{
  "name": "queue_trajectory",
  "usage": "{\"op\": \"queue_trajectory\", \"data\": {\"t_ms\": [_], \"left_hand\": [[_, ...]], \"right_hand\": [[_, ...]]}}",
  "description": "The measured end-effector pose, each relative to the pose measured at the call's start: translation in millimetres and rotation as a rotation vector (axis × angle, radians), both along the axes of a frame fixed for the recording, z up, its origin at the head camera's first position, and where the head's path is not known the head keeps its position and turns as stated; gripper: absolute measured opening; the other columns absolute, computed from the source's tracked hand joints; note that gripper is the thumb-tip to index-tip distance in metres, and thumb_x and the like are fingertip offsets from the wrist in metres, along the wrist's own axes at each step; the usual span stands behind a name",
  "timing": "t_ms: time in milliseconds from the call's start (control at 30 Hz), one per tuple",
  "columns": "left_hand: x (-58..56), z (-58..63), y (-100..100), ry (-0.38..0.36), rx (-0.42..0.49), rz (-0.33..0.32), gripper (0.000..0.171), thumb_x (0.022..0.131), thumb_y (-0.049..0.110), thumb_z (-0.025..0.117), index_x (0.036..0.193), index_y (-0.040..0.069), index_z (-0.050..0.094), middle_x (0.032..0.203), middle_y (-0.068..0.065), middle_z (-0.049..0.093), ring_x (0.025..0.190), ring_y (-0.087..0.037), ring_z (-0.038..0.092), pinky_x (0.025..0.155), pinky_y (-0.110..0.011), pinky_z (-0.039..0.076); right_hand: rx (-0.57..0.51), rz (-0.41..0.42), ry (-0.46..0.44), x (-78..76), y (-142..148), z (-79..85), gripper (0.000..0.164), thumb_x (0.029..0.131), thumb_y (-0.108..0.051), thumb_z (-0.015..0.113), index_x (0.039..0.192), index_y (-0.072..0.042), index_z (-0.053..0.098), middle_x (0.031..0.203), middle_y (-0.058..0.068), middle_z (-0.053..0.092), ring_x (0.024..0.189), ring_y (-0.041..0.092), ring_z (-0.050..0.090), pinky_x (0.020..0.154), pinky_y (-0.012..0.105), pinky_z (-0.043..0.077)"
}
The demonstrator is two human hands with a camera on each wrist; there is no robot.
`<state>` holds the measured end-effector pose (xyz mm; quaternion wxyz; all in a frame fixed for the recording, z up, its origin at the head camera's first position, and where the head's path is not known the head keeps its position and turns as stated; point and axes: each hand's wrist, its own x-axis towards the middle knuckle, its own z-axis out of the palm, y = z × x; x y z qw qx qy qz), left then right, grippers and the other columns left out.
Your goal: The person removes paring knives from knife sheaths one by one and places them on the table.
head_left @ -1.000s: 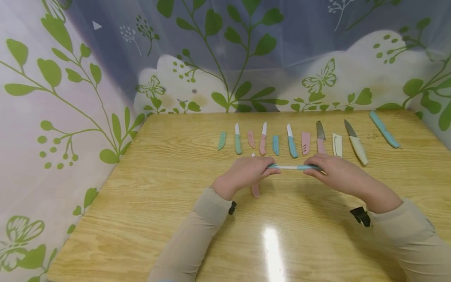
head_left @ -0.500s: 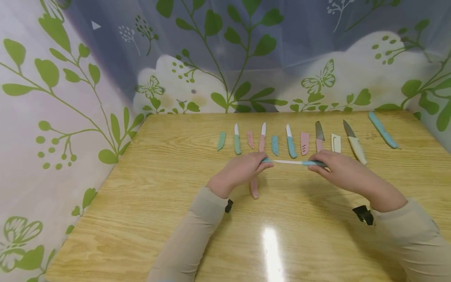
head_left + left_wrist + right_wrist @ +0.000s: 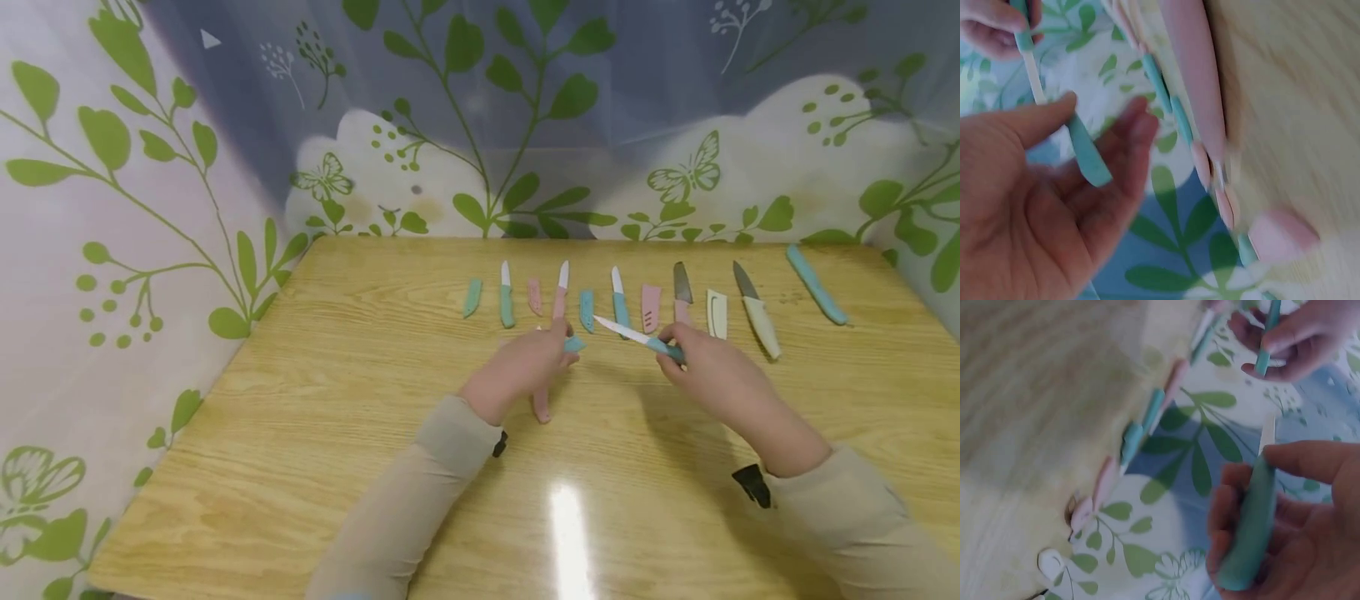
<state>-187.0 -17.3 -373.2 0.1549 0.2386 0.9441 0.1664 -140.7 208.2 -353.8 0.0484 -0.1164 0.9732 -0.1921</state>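
Observation:
My left hand (image 3: pixel 521 367) pinches a blue knife sheath (image 3: pixel 574 344) between thumb and fingers; in the left wrist view the sheath (image 3: pixel 1088 153) crosses the palm. In my right hand (image 3: pixel 716 375) is a paring knife (image 3: pixel 624 331) with a white blade, gripped by its blue handle (image 3: pixel 1250 531). The bare blade points left and away from me, its tip apart from the sheath. Both hands are raised over the table. Beneath the left hand lies a pink-handled knife (image 3: pixel 542 405), its upper part mostly hidden by that hand.
Along the wooden table's (image 3: pixel 337 375) far side lie several knives and sheaths in a row, from a green sheath (image 3: pixel 472 298) to a white-handled knife (image 3: pixel 762 321) and a long blue item (image 3: pixel 817 285). A patterned cloth (image 3: pixel 420 183) hangs behind.
The blade lay in line between both hands, its tip end at the sheath. Now the knife is clear of the sheath, its tip swung toward the far side.

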Motion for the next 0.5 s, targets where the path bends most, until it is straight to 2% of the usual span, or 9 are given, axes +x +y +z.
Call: {"op": "queue_trajectory", "data": {"t_ms": [67, 167, 267, 367, 467, 500], "left_hand": [[2.2, 0.4, 6, -0.03, -0.036, 0.044, 0.084, 0.095, 0.022, 0.063, 0.154, 0.003, 0.006, 0.089, -0.008, 0.069, 0.06, -0.016, 0.065, 0.054, -0.022, 0.049], [3.7, -0.1, 14, -0.039, -0.065, 0.107, 0.064, 0.095, 0.026, 0.061, 0.146, 0.001, 0.031, 0.077, -0.008, 0.067, 0.05, -0.014, 0.063, 0.044, -0.021, 0.047], [1.4, -2.0, 20, -0.081, -0.032, 0.165, 0.047, 0.101, 0.037, 0.048, 0.131, 0.001, 0.047, 0.065, -0.009, 0.065, 0.041, -0.018, 0.062, 0.04, -0.024, 0.049], [-4.1, -4.1, 22, -0.104, -0.05, 0.155, 0.037, 0.1, 0.039, 0.049, 0.11, 0.003, 0.058, 0.065, -0.007, 0.064, 0.042, -0.017, 0.062, 0.045, -0.024, 0.052], [-12.1, -7.8, 27, -0.077, -0.12, 0.114, 0.033, 0.1, 0.037, 0.052, 0.096, 0.006, 0.062, 0.069, -0.003, 0.064, 0.051, -0.012, 0.062, 0.058, -0.022, 0.054], [-14.8, -9.2, 29, -0.061, -0.142, 0.106, 0.032, 0.1, 0.037, 0.053, 0.096, 0.007, 0.063, 0.072, -0.002, 0.063, 0.055, -0.01, 0.061, 0.063, -0.022, 0.055]], "right_hand": [[0.024, -0.017, -0.036, 0.0, -5, -1.8, 0.031, 0.099, -0.019, 0.052, 0.121, 0.003, 0.049, 0.079, 0.01, 0.062, 0.054, 0.016, 0.045, 0.048, 0.03, 0.034], [0.072, -0.017, -0.09, -2.3, -11, -5.9, 0.03, 0.099, -0.02, 0.053, 0.117, 0.005, 0.052, 0.068, 0.005, 0.058, 0.051, 0.015, 0.042, 0.047, 0.028, 0.032], [0.099, 0.01, -0.11, -7.2, -18, -11.2, 0.026, 0.099, -0.021, 0.054, 0.104, 0.005, 0.058, 0.069, 0.005, 0.056, 0.053, 0.015, 0.045, 0.05, 0.028, 0.036], [0.102, 0.036, -0.126, -12.5, -23, -16.1, 0.026, 0.099, -0.021, 0.054, 0.085, 0.0, 0.058, 0.063, 0.004, 0.053, 0.049, 0.014, 0.047, 0.05, 0.028, 0.038], [0.102, 0.051, -0.172, -18.0, -28, -20.5, 0.032, 0.099, -0.021, 0.051, 0.071, -0.006, 0.053, 0.053, 0.002, 0.048, 0.042, 0.012, 0.043, 0.047, 0.026, 0.037], [0.104, 0.055, -0.182, -19.8, -30, -22.0, 0.033, 0.099, -0.021, 0.051, 0.069, -0.007, 0.051, 0.051, 0.001, 0.047, 0.041, 0.011, 0.042, 0.046, 0.026, 0.037]]}}
